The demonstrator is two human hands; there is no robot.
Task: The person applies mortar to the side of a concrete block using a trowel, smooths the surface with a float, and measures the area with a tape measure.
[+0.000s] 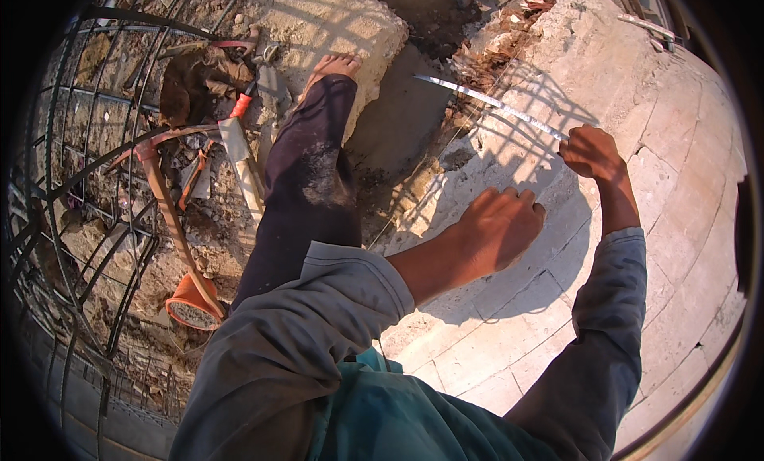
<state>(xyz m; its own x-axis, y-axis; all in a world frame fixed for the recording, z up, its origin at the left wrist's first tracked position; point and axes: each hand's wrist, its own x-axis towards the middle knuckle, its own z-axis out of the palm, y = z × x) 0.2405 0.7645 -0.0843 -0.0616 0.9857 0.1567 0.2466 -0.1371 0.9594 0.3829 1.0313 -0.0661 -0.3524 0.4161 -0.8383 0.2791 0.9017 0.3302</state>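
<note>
Head: two hands (499, 228) (590, 152), apparently one strip (503, 106)

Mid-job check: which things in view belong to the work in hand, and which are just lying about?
In use, it seems:
silvery strip, probably a measuring-tape blade, in the right hand
brick surface beneath the left hand

Apparently lying about:
pickaxe
orange bucket
orange-gripped tool, type unclear
</note>
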